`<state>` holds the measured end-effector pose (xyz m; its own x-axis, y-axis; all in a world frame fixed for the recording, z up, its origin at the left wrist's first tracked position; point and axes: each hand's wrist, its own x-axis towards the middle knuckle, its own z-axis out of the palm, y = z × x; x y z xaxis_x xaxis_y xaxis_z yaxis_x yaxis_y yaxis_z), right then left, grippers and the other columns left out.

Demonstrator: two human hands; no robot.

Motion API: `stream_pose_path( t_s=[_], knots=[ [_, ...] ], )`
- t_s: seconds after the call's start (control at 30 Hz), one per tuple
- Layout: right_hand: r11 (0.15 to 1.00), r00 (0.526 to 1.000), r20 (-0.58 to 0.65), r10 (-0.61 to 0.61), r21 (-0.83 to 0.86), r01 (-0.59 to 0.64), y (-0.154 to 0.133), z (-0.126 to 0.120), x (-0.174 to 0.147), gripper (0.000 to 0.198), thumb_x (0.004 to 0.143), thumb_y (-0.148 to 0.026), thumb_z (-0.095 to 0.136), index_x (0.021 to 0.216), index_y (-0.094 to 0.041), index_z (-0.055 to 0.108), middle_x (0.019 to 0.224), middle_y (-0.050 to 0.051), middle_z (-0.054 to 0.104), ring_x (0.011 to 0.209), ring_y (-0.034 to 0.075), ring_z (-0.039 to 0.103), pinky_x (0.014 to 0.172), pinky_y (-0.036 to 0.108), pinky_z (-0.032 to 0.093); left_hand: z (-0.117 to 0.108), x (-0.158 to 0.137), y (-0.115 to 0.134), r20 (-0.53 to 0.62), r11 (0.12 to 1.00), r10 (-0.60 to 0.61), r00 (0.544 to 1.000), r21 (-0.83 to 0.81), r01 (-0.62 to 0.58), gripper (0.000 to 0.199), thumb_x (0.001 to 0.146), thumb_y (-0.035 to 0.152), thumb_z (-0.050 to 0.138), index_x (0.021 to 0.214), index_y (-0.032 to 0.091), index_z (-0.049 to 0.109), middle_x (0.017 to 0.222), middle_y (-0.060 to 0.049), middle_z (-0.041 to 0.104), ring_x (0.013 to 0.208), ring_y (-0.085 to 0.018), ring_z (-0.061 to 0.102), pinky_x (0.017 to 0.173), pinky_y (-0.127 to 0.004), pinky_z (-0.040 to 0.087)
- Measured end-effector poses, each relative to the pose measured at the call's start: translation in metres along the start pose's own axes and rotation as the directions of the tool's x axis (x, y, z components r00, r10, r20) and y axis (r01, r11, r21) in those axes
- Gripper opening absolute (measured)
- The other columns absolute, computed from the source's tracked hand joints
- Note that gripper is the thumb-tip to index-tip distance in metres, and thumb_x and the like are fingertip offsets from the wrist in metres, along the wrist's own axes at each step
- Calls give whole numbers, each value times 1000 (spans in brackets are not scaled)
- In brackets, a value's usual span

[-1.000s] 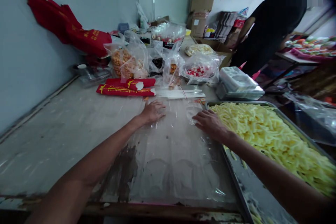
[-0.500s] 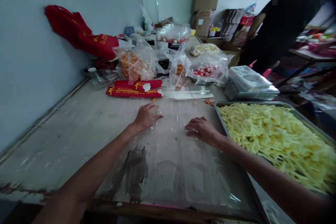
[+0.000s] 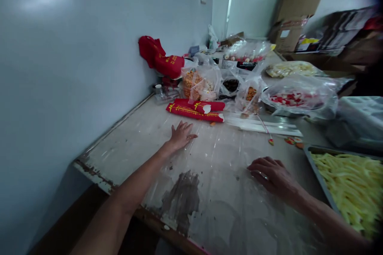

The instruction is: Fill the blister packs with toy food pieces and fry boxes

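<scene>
While the left hand [image 3: 180, 136] lies spread on the plastic [image 3: 217, 153] over the table [image 3: 97, 180], the right hand [image 3: 273, 175] curls there, its grip unclear; a hard push could wrinkle it.

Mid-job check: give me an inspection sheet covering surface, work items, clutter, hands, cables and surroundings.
Surface: pale table, chipped front edge, dark patch near it.
Work items: clear plastic film, spread flat.
Clutter: red packets, white strips and bagged foods behind the film; tray of yellow strips at right.
Hands: left hand open, fingers spread at the film; right hand bent over it, grip unclear.
Cables: nothing seen.
Surroundings: wall at left, cardboard boxes at back right.
</scene>
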<state>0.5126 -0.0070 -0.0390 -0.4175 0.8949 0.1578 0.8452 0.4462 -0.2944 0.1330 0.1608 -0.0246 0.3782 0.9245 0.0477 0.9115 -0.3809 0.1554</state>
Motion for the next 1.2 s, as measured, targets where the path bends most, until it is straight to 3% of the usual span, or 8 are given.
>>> stream_pose_path(
  t_s=[0.37, 0.5, 0.67, 0.87, 0.97, 1.03, 1.1, 1.2],
  knots=[
    [997, 998, 33, 50, 54, -51, -20, -19, 12, 19, 94, -21, 57, 101, -25, 73, 102, 4, 74, 99, 22, 61, 89, 39, 33, 1, 23, -4, -121, 998, 50, 991, 45, -45, 64, 92, 59, 59, 143, 21, 57, 150, -18, 53, 141, -39, 44, 111, -62, 35],
    [998, 998, 38, 42, 43, -44, -28, -25, 12, 20, 91, -15, 59, 102, -23, 73, 105, 5, 74, 102, 22, 59, 92, 39, 32, 0, 19, 40, -192, 947, 317, 929, 8, -321, 64, 91, 58, 61, 142, 20, 59, 151, -15, 52, 144, -31, 43, 118, -46, 33],
    [1000, 998, 56, 10, 4, -10, -35, -33, 6, 16, 91, -16, 59, 99, -21, 71, 103, 6, 73, 103, 23, 58, 95, 38, 32, 12, 9, 102, 47, 800, 597, 801, 42, -598, 70, 89, 67, 58, 150, 32, 50, 163, -10, 37, 152, -36, 28, 119, -65, 17],
    [996, 996, 67, -65, 62, 61, -23, -38, -3, 18, 95, -24, 59, 109, -24, 70, 106, 4, 75, 103, 22, 61, 96, 38, 38, 28, 14, 112, 24, 845, 527, 850, 92, -527, 67, 89, 63, 59, 148, 33, 52, 161, -12, 41, 150, -36, 35, 117, -62, 25],
    [997, 988, -141, 70, 55, -63, 17, -74, -2, 24, 95, -31, 63, 117, -23, 69, 110, 7, 74, 103, 24, 63, 94, 38, 43, 31, 19, 107, -12, 852, 521, 853, 66, -519, 69, 86, 63, 61, 147, 31, 55, 157, -13, 46, 147, -36, 39, 117, -58, 28],
    [943, 860, -397, 320, 52, -327, 64, -116, -4, 31, 95, -34, 62, 123, -22, 66, 118, 11, 70, 108, 26, 63, 96, 40, 45, 33, 23, 102, -49, 850, 526, 849, 19, -526, 70, 86, 64, 61, 146, 28, 56, 155, -14, 49, 145, -35, 42, 116, -53, 33],
    [780, 636, -567, 523, 16, -626, 121, -161, -8, 59, 86, -38, 74, 138, -19, 56, 133, 18, 61, 122, 36, 55, 102, 50, 40, 36, 26, 100, -86, 838, 539, 838, -43, -543, 67, 86, 65, 59, 142, 26, 61, 150, -14, 54, 141, -33, 49, 114, -48, 38],
    [427, 341, -527, 778, 46, -903, 204, -210, -14, 117, 65, -58, 88, 156, -13, 31, 151, 32, 36, 137, 49, 37, 106, 64, 31, 32, 29, 111, -133, 804, 571, 810, -110, -585, 57, 88, 63, 60, 128, 25, 70, 139, -14, 64, 130, -32, 58, 110, -46, 45]
  ],
)
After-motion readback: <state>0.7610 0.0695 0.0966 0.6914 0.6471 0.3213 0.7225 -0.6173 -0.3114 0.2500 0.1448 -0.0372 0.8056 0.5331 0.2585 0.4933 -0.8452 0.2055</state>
